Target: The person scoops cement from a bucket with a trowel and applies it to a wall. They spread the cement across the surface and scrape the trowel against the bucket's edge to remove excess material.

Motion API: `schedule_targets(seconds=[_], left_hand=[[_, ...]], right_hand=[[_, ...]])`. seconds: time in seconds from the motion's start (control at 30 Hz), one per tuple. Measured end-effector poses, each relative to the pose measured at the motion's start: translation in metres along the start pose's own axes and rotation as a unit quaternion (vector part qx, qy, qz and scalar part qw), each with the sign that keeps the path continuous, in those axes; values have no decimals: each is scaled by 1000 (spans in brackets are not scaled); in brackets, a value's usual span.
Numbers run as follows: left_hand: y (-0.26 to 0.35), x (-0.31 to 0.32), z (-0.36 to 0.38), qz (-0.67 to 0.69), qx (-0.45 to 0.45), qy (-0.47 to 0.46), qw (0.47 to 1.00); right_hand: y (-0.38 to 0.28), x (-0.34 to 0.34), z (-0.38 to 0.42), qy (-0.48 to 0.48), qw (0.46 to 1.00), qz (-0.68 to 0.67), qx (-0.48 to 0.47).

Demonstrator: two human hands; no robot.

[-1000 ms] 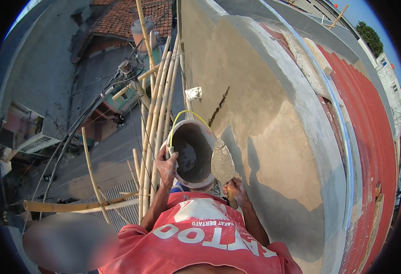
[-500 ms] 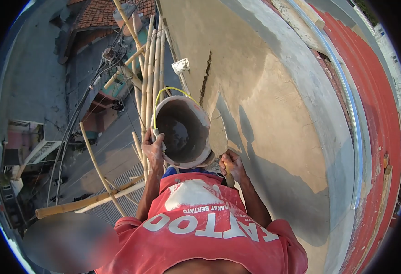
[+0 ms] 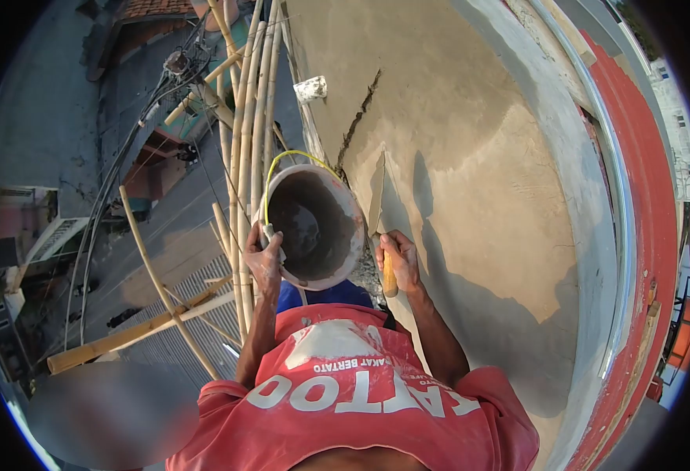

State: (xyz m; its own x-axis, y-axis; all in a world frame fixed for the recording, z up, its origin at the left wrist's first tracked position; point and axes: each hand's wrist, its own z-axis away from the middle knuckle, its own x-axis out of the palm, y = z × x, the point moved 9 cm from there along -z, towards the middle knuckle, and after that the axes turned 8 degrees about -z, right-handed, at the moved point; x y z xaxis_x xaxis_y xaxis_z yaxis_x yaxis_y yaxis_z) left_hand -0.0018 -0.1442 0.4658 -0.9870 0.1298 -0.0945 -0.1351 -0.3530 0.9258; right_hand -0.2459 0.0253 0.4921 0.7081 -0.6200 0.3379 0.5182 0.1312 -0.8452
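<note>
A round bucket with a yellow handle hangs in front of my body, tilted so that its grey, wet-looking inside shows. My left hand is closed on its left rim by the handle's end. To the right of the bucket, my right hand grips the wooden handle of a trowel. The trowel's blade points away from me and is seen nearly edge-on, close beside the bucket. Beyond it lies a plastered surface with a dark jagged crack.
Several bamboo poles run along the left of the plastered surface, with a drop to buildings and cables beyond. A whitish block sits at the surface's edge. A red band curves along the right.
My right hand has turned the trowel, so the blade shows narrower and its handle more fully. The view has shifted slightly. The left hand still holds the bucket.
</note>
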Motion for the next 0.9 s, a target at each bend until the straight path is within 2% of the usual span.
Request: schedule_targets(seconds=[0.17,0.23,0.27,0.37,0.4,0.43,0.53,0.63,0.9], left_hand=[[-25,4,-11,36,-16,9,999],[-26,7,-14,47,-8,9,999],[-29,6,-16,33,-14,17,999],[-30,4,-21,27,-27,7,999],[-24,3,-21,37,-24,19,999],[-24,1,-20,35,-26,15,999],[-30,-5,-29,25,-31,3,999],[-26,-13,-31,28,-35,22,999],[-34,-42,-37,-6,-36,33,999]], right_hand=[[-5,-6,-12,74,990,116,-13],[-29,-8,-16,139,927,334,-104],[-28,-6,-23,143,924,339,-102],[-43,15,-40,171,819,498,-230],[-34,12,-52,172,838,494,-158],[-34,16,-59,177,837,493,-155],[-45,31,-83,286,746,548,-246],[-36,32,-113,329,728,545,-254],[-25,19,-150,348,701,573,-243]])
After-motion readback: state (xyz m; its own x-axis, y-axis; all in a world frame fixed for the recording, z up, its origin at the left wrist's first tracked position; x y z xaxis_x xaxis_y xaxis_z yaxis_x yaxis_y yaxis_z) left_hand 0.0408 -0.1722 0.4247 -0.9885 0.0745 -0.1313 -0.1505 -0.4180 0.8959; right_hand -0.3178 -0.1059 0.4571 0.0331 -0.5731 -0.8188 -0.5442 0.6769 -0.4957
